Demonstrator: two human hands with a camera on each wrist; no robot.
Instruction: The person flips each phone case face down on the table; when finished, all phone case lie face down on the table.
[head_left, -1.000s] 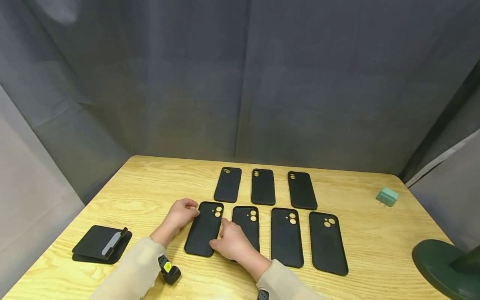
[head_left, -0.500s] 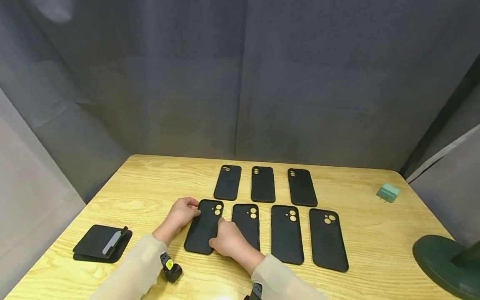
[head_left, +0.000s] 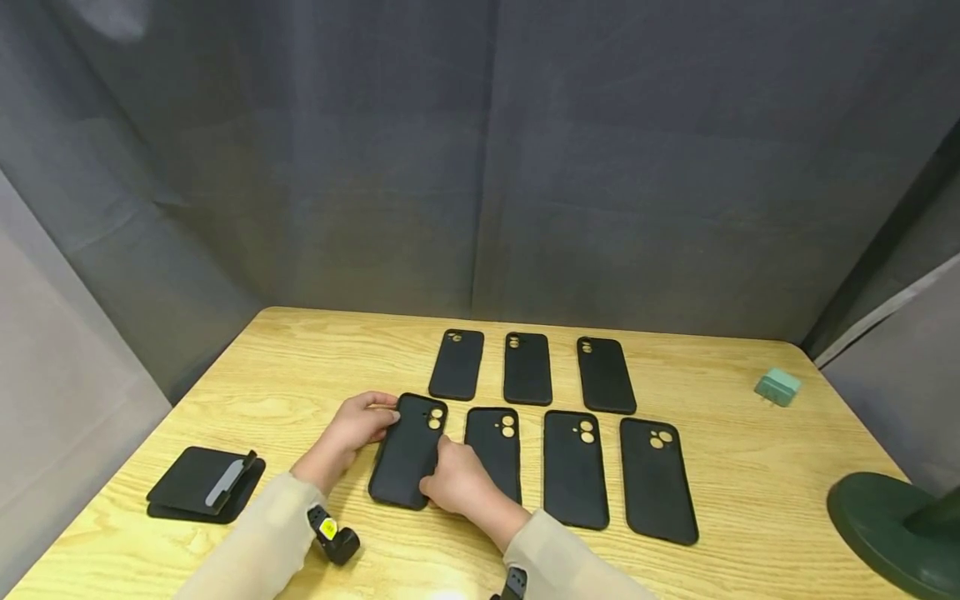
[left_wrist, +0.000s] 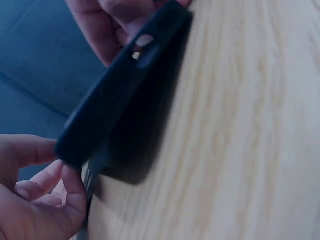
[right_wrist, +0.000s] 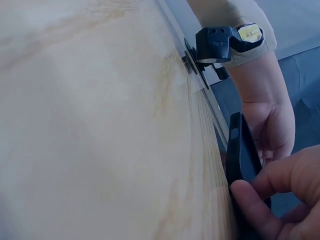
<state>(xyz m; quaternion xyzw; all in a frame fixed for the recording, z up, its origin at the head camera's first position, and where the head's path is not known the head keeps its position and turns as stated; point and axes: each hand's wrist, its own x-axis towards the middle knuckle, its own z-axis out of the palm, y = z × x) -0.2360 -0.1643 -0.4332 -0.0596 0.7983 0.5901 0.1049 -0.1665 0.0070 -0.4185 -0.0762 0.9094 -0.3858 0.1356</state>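
Both hands hold one black phone case (head_left: 407,450) at the left end of the front row. My left hand (head_left: 375,413) grips its upper left edge by the camera cutout. Low on its right side, my right hand (head_left: 441,468) pinches the edge. In the left wrist view the phone case (left_wrist: 120,95) is tilted off the wooden table (left_wrist: 240,130) and casts a shadow under it, with my left hand's fingers (left_wrist: 45,195) curled at its near end. In the right wrist view the phone case (right_wrist: 239,155) stands edge-on between my right hand's fingers (right_wrist: 265,200) and my left hand (right_wrist: 267,125).
Three more black cases (head_left: 574,468) lie in the front row and three (head_left: 527,368) in the back row. A black folded wallet (head_left: 202,483) lies at the left, a green charger (head_left: 777,387) at the far right, and a dark green lamp base (head_left: 892,525) at the right front corner.
The held case has come up off the table a little, its far end now higher. Both hands stayed on it and shifted only slightly.
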